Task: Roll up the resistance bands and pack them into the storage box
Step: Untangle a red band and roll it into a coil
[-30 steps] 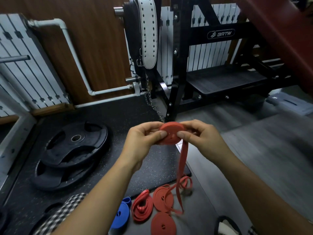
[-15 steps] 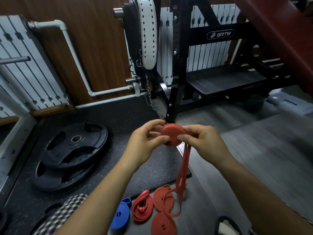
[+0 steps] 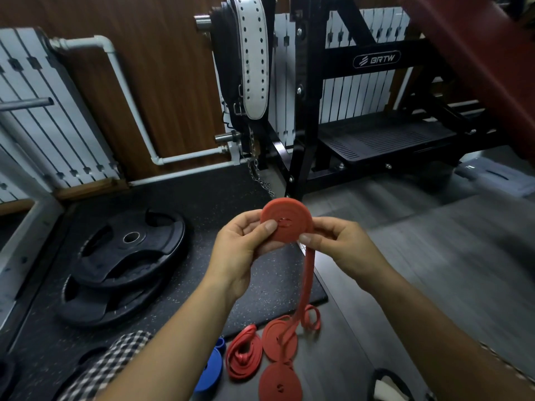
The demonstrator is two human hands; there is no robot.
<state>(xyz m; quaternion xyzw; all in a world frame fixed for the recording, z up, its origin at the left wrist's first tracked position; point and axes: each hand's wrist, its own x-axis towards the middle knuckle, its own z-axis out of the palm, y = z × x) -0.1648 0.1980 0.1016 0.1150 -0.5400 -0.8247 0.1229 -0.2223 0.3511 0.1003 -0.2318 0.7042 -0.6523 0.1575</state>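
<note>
Grey plank floor (image 3: 434, 285) meets a black speckled rubber mat (image 3: 220, 198) holding stacked black weight plates (image 3: 121, 256). Above them, the left hand (image 3: 240, 253) and right hand (image 3: 338, 247) each pinch a flat red rubber resistance-band coil (image 3: 286, 221), its loose tail (image 3: 307, 282) hanging to the floor beside two rolled red bands (image 3: 279, 383), a loosely looped red band (image 3: 244, 354) and a blue rolled band (image 3: 210, 371).

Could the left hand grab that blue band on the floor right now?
Probably not yet. The left hand is pinching the red roll, with the right hand. The blue band lies uncovered on the floor, so once the roll is released the way looks free.
</note>
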